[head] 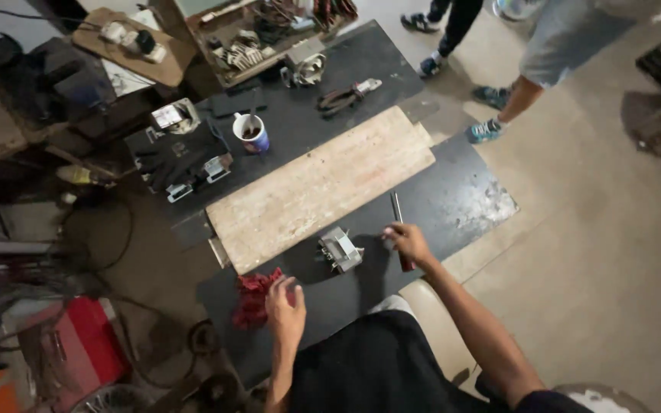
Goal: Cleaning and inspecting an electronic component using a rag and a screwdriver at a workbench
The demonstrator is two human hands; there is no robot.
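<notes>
Head view, nearest: left hand (285, 300) hovers low over the dark tabletop (453, 200), fingers loosely spread and holding nothing, just beside a crumpled red rag (253, 297).
Right hand: right hand (406, 239) is closed around a slim metal rod-like tool (397, 208); its tip points away toward the pale wooden board (321, 186).
Workpiece: small grey metal block (340, 249), perhaps a transformer core, sits on the tabletop between the two hands, touched by neither.
Arm pose: right forearm reaches forward, wrist turned inward; left elbow is tucked, palm down.
Doing it well: I judge the free hand should steady the block before the tool meets it, grip kept near the tool's lower end.
Further off: mug (252, 131), pliers (343, 97), another person's legs (525, 92).
</notes>
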